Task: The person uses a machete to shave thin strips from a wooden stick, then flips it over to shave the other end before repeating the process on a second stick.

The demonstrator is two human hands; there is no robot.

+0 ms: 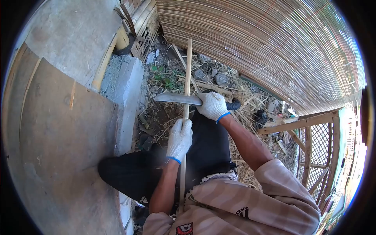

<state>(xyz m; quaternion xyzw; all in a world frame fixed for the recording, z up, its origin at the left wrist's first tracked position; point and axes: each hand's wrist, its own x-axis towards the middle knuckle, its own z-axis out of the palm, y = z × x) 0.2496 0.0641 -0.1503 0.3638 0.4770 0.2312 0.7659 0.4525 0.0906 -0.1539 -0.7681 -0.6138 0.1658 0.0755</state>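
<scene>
A long pale bamboo stick [188, 66] runs from my lap away from me. My left hand [179, 140], in a white knit glove with a blue cuff, is wrapped round it above my thigh. Gloved the same way, my right hand [212, 105] is closed on a machete, whose black ribbed handle end [234, 104] sticks out to the right. The machete's broad blade [172, 98] points left and lies across the stick, a short way beyond my left hand.
Dry straw [244, 113], stones and debris cover the ground ahead. A slatted bamboo screen [250, 43] rises beyond. Plywood sheets [62, 125] and a concrete ledge [130, 102] are on the left. A wooden lattice frame [319, 145] stands at right.
</scene>
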